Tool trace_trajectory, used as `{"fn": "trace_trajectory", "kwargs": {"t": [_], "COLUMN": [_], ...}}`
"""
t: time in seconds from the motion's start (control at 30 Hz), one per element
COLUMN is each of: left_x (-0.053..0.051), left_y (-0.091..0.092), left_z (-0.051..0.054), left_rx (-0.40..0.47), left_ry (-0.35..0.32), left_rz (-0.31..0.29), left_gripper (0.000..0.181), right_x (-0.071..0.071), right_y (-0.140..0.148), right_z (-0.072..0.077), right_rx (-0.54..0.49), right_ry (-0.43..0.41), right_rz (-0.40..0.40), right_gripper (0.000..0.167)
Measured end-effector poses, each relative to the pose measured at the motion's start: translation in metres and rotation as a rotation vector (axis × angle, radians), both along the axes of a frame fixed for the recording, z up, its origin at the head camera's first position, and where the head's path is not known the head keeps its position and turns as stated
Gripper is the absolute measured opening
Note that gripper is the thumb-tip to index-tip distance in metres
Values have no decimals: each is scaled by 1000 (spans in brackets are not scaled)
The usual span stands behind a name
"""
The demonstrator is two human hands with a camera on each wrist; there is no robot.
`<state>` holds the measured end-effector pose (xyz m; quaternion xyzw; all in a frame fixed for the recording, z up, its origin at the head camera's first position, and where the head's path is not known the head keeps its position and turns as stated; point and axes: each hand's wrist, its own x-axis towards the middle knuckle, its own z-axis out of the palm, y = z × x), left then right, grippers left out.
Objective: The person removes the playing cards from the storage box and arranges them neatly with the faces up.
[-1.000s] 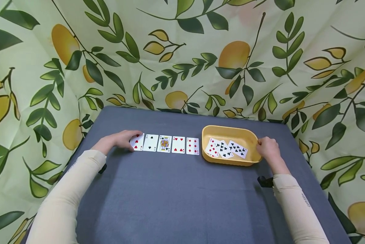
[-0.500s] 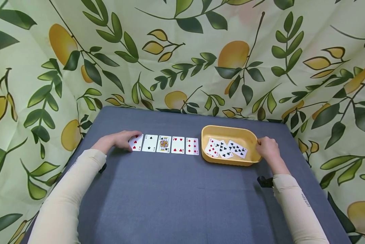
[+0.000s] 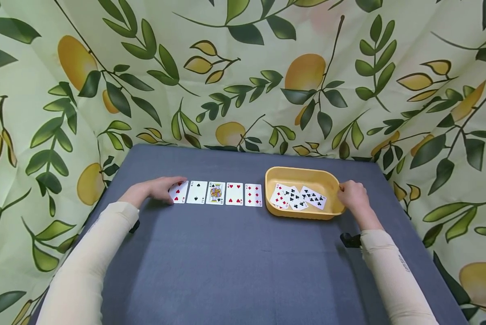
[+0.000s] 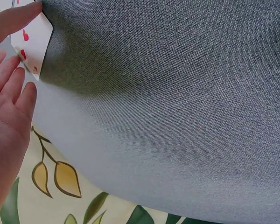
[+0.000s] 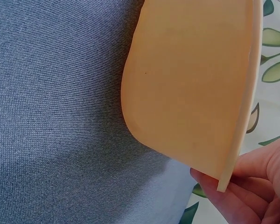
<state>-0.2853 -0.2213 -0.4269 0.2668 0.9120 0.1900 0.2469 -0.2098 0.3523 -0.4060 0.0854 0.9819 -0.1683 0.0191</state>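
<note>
A row of playing cards lies on the table, with a hearts card (image 3: 179,192) at its left end. My left hand (image 3: 152,189) touches that card, one digit at its top edge and another by its lower left corner. In the left wrist view the card (image 4: 31,39) shows between the extended upper digit and the other, fairly straight fingers. My right hand (image 3: 357,201) pinches the right end of a yellow tray (image 3: 303,173); several cards (image 3: 313,197) lie in it. The right wrist view shows the thumb and fingers on the tray's rim (image 5: 231,172).
Right of the hearts card lie a spades card (image 3: 196,192), a face card (image 3: 215,193), another hearts card (image 3: 234,194) and a diamonds card (image 3: 253,195). The blue-grey tablecloth (image 3: 243,262) meets a leaf-patterned curtain (image 3: 247,67) behind and at both sides.
The head view has shifted slightly, so the cards and tray appear a little further left. Both hands have kept their places on the card and the tray.
</note>
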Motion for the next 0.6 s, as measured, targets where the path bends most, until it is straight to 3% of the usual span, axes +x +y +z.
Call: {"fn": "trace_trajectory", "kwargs": {"t": [0.2, 0.47, 0.6], "left_x": [3, 5, 6], "left_y": [-2, -1, 5], "left_z": [-1, -4, -4], "left_rx": [51, 202, 270], "left_ry": [3, 164, 189], "left_rz": [35, 73, 115], "left_gripper": [79, 73, 75], "right_x": [2, 2, 1], "right_y": [2, 1, -1], "right_z": [-1, 1, 1], "right_rx": [7, -9, 0], "right_ry": [21, 22, 17], "right_rz": [12, 8, 2], "right_gripper": [30, 33, 30]}}
